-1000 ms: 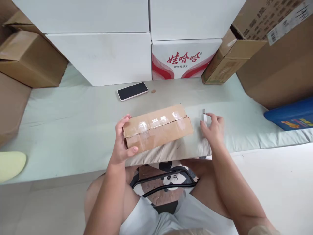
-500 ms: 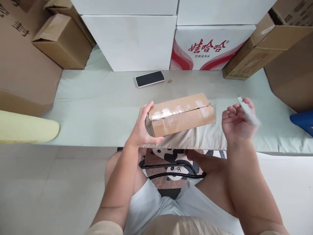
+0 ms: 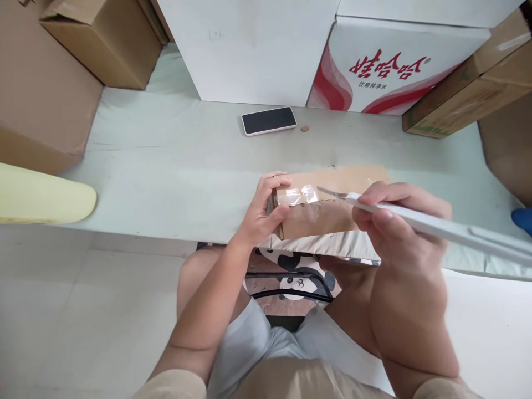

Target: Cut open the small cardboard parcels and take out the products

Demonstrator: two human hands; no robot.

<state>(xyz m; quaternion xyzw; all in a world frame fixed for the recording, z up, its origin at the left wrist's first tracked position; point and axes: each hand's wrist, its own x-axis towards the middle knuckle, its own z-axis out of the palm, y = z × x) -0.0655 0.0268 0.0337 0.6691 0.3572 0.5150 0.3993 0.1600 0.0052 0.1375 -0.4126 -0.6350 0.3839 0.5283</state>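
A small cardboard box (image 3: 328, 219) lies on the cloth-covered bench, with shiny clear tape along its top seam. My left hand (image 3: 266, 208) grips the box's left end, fingers over the top and thumb on the near side. In my right hand (image 3: 401, 219) is a white utility knife (image 3: 419, 221), its thin blade pointing left above the seam. Whether the blade tip touches the tape, I cannot tell. My right hand and the knife hide the box's right end.
A phone (image 3: 269, 121) and a small brown scrap (image 3: 305, 128) lie behind the box. White cartons (image 3: 257, 55) and a red-printed carton (image 3: 386, 72) stand at the back. Brown boxes (image 3: 112, 44) flank both sides. A yellow roll (image 3: 50, 194) sits at the left edge.
My right hand has brought the knife leftward over the box, its blade now toward the tape. My left hand still holds the box's left end, fingers drawn closer in. The view has shifted somewhat.
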